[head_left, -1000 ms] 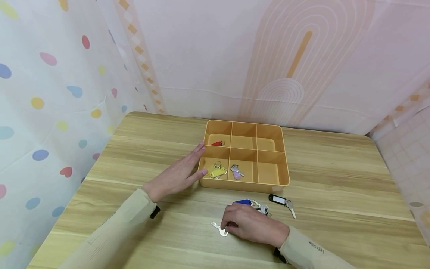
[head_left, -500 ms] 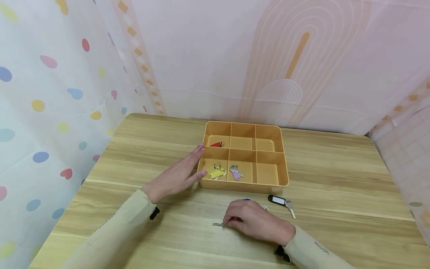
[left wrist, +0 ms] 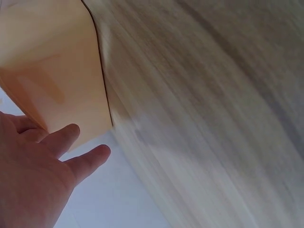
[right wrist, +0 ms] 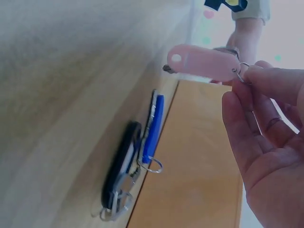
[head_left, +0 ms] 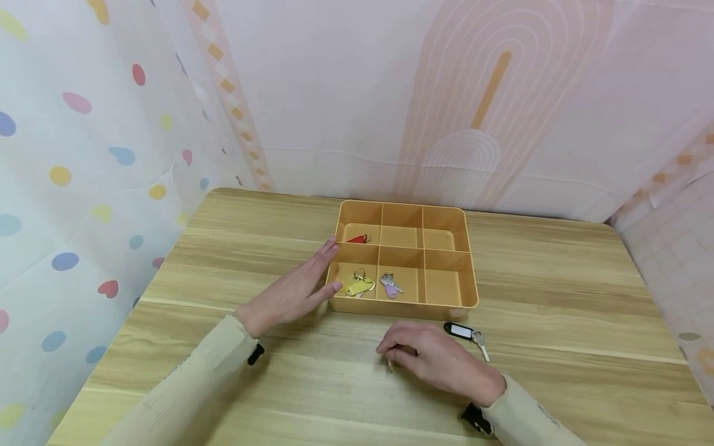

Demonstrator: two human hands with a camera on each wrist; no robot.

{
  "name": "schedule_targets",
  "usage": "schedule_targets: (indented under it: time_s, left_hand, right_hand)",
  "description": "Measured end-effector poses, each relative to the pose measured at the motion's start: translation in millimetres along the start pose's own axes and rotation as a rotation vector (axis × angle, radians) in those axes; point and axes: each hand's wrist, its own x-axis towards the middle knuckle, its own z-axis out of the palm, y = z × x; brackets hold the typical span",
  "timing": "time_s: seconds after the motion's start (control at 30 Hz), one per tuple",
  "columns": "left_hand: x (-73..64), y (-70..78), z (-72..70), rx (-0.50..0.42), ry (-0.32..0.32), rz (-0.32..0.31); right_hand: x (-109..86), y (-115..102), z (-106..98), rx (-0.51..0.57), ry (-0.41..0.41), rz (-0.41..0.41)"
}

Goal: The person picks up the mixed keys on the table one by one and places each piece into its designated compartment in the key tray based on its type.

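Observation:
My right hand (head_left: 440, 359) pinches the metal ring of a pink key tag (right wrist: 204, 62) between thumb and fingertip, just above the table. A key hangs with the tag, mostly behind it in the right wrist view. In the head view the tag is hidden and only a small bit of what I hold shows. My left hand (head_left: 292, 291) rests with straight fingers against the left side of an orange divided box (head_left: 413, 308). Inside the box lie a red key tag (head_left: 358, 238), a yellow key tag (head_left: 359, 287) and a purple key tag (head_left: 392, 291) with a key.
On the table (head_left: 558, 322), right of my right hand, lies a black-framed key tag (head_left: 460, 331) with its key. A blue key tag (right wrist: 153, 128) with a key lies beside it, hidden by my hand in the head view. Curtains stand behind and left.
My right hand has lifted the key and tag off the table and shifted slightly right, now covering the blue key tag. The left hand stays at the box.

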Motion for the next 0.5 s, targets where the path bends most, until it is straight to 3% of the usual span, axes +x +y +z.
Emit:
schedule_targets:
  time_s: [0.33, 0.5]
  left_hand:
    - [0.0, 0.6, 0.1, -0.001, 0.0, 0.001]
    - [0.1, 0.1, 0.5, 0.005, 0.002, 0.004]
  right_hand:
    - [-4.6, -1, -10, 0.011, 0.132, -0.102]
    - [-6.1, -6, -15, 0.016, 0.177, -0.097]
